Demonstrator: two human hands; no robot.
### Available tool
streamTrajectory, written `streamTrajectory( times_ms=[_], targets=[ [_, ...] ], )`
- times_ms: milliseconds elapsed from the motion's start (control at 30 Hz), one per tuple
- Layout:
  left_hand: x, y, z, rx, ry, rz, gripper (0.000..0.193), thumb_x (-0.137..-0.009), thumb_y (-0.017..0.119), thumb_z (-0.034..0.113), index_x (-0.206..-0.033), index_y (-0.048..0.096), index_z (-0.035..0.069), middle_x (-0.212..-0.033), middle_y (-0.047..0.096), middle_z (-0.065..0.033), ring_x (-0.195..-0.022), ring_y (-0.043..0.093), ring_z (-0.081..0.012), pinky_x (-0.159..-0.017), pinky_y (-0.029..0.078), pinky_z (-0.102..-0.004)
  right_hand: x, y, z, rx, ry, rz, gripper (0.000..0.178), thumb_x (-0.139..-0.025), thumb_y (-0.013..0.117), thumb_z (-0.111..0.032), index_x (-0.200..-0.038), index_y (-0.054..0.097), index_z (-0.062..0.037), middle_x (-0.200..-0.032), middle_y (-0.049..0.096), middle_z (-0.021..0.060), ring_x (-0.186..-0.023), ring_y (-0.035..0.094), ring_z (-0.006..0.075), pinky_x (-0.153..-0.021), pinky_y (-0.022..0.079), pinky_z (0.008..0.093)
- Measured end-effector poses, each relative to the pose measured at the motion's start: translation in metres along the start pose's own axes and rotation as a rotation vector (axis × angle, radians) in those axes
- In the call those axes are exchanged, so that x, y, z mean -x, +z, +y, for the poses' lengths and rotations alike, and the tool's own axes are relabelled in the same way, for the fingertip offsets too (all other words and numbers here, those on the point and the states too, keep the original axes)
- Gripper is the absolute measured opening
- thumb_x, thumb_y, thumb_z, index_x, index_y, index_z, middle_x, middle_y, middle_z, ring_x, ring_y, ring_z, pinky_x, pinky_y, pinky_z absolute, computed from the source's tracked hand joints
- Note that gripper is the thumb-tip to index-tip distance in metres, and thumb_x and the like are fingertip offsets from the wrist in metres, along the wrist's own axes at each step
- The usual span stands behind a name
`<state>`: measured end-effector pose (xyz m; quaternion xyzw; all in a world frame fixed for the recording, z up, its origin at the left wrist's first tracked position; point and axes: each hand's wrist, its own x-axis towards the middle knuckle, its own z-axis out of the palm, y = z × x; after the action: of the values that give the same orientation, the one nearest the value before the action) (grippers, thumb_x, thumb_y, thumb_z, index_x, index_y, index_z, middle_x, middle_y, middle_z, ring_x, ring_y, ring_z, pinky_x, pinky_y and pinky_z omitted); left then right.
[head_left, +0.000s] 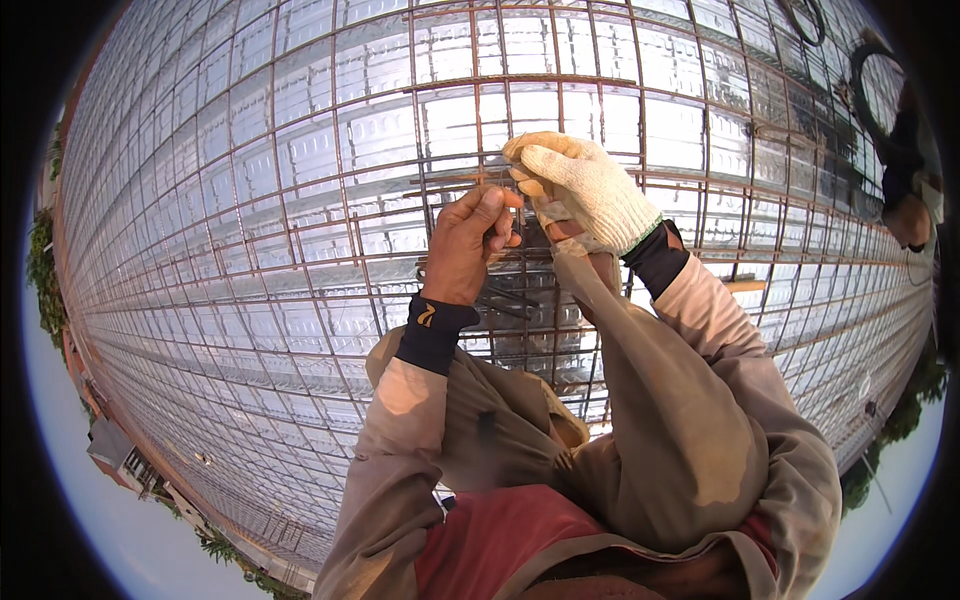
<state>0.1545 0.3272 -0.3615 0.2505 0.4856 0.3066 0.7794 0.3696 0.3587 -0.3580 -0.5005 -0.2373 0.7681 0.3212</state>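
Note:
My left hand (466, 245) is bare, with a dark band at the wrist. Its thumb and fingers are pinched together just above a mesh of rusty steel reinforcing bars (642, 130). Whatever the fingertips grip is too small to make out. Close by on the right, my right hand (590, 190) wears a cream knitted glove. Its fingers curl toward the thumb beside my raised knee, and what lies inside them is hidden. Beneath the mesh lies shiny ribbed metal decking (385, 135). Both hands are over the bars in front of my bent legs.
The bar grid spreads out on all sides. At the far right edge another person's hand (908, 222) shows near a black hose or cable loop (858, 85). A short strip of wood (745, 285) lies among the bars to my right.

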Motion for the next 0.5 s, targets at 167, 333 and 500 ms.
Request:
streamTrajectory(
  times_ms=[167, 333, 500],
  targets=[
    [0.002, 0.004, 0.003, 0.009, -0.034, -0.033, 0.034, -0.111, 0.061, 0.036, -0.109, 0.072, 0.004, -0.077, 0.060, 0.0046, -0.064, 0.051, -0.0051, -0.078, 0.057, -0.0292, 0.003, 0.020, 0.014, -0.209, -0.112, -0.147, 0.033, -0.106, 0.070, -0.024, -0.129, 0.069, -0.0006, -0.110, 0.074, 0.0060, -0.098, 0.070, 0.0132, -0.085, 0.058, 0.0270],
    [0.001, 0.000, 0.000, 0.101, -0.054, -0.058, 0.034, -0.112, 0.059, 0.034, -0.111, 0.072, 0.003, -0.078, 0.064, 0.0015, -0.066, 0.058, -0.0088, -0.084, 0.061, -0.0331, 0.005, 0.018, 0.005, -0.105, -0.148, -0.109, 0.026, -0.105, 0.070, -0.023, -0.121, 0.071, -0.0019, -0.107, 0.073, 0.0051, -0.094, 0.069, 0.0121, -0.080, 0.056, 0.0271],
    [0.001, -0.001, 0.000, 0.129, -0.024, -0.074, 0.034, -0.112, 0.058, 0.031, -0.112, 0.072, 0.001, -0.084, 0.069, -0.0034, -0.074, 0.070, -0.0145, -0.081, 0.066, -0.0338, 0.004, 0.021, -0.001, -0.113, -0.173, 0.079, 0.025, -0.105, 0.069, -0.025, -0.114, 0.072, -0.0021, -0.098, 0.070, 0.0034, -0.085, 0.064, 0.0109, -0.074, 0.053, 0.0272]
  ],
)
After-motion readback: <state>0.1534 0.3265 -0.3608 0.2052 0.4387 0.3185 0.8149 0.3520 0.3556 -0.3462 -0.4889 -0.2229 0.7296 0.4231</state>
